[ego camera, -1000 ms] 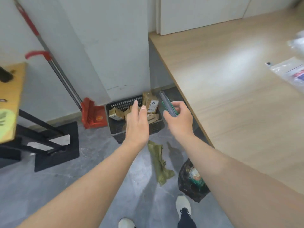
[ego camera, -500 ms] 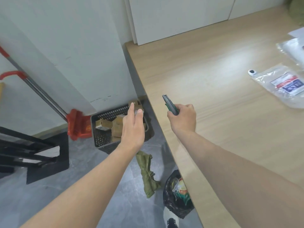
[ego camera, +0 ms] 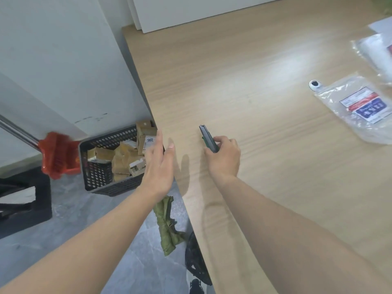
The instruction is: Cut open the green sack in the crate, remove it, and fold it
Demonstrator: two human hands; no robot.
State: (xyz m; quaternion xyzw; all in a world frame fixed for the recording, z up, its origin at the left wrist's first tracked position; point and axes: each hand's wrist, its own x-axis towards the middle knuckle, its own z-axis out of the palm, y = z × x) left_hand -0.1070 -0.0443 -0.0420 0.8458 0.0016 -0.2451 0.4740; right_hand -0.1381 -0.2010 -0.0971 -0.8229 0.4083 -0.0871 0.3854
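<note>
A crumpled green sack (ego camera: 168, 224) lies on the grey floor beside the table's edge, below my left forearm. The black perforated crate (ego camera: 99, 177) stands on the floor by the wall, filled with several brown cardboard parcels (ego camera: 125, 154). My right hand (ego camera: 223, 159) grips a dark green utility knife (ego camera: 209, 139) over the wooden table (ego camera: 265, 102), its tip pointing away from me. My left hand (ego camera: 160, 164) hovers with straight fingers at the table's left edge, in front of the crate, holding nothing.
A red broom head (ego camera: 59, 159) on a metal pole leans by the wall left of the crate. A black bag (ego camera: 196, 259) sits on the floor under the table edge. Clear plastic packets (ego camera: 360, 111) lie at the table's right. A black stand (ego camera: 23, 200) is at left.
My view has swung right toward the table. My right hand with the knife has moved from above the crate to over the tabletop. My left hand stays open.
</note>
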